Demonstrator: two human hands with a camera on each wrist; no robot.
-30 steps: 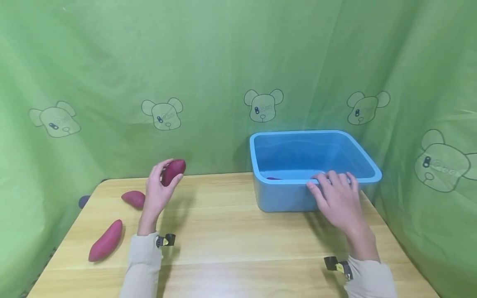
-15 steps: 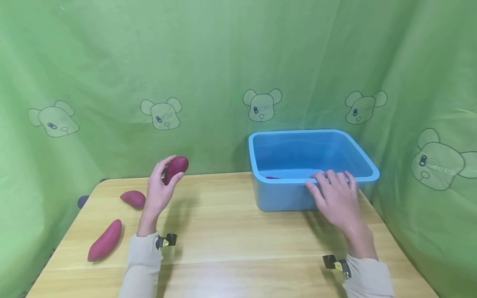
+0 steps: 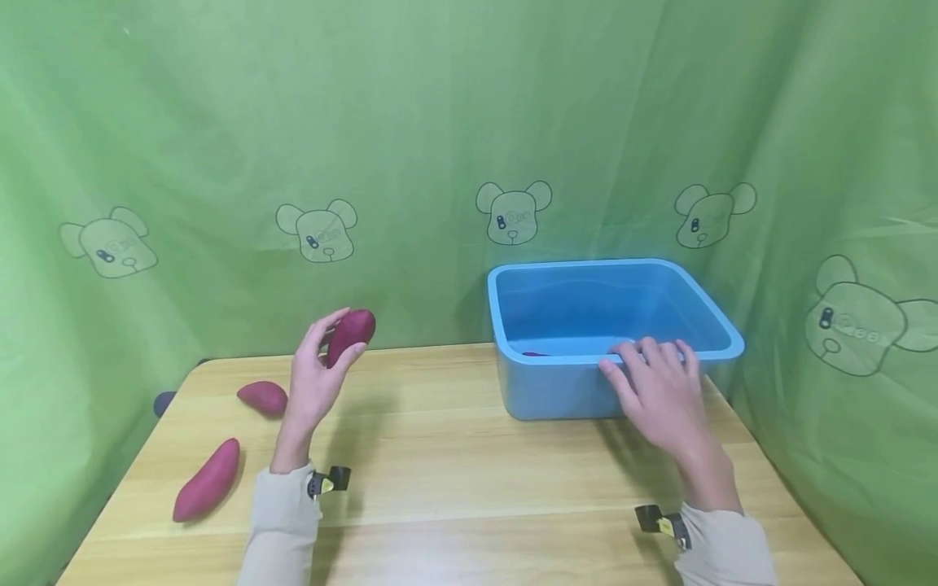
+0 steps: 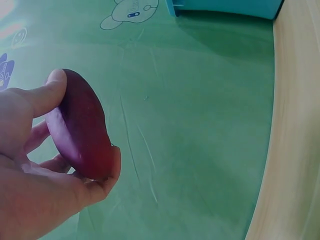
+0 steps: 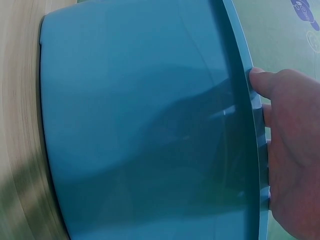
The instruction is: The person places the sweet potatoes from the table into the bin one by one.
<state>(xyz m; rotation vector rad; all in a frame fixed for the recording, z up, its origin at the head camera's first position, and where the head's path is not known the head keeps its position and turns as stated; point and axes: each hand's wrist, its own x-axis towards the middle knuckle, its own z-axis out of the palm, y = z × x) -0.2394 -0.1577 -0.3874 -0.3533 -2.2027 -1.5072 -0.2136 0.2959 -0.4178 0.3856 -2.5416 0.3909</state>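
My left hand (image 3: 317, 381) holds a purple-red sweet potato (image 3: 353, 334) above the back of the table. In the left wrist view the thumb presses one end of the sweet potato (image 4: 82, 125), and the fingers wrap under the other. My right hand (image 3: 663, 399) grips the near rim of a blue plastic tub (image 3: 542, 391). Its fingers hook over the rim and its thumb stays on the outer side, as the right wrist view of the tub (image 5: 130, 110) also shows. A small strip of something purple-red (image 3: 535, 354) shows inside the tub; the near wall hides the rest.
Two more sweet potatoes lie on the wooden table (image 3: 454, 472) at the left: a short one (image 3: 264, 399) beside my left wrist and a longer one (image 3: 208, 482) nearer the front. A green curtain (image 3: 410, 122) with bear faces hangs behind and at both sides.
My left hand has drifted slightly right with the sweet potato. The right hand keeps its grip on the tub rim, and the head view has shifted a little.
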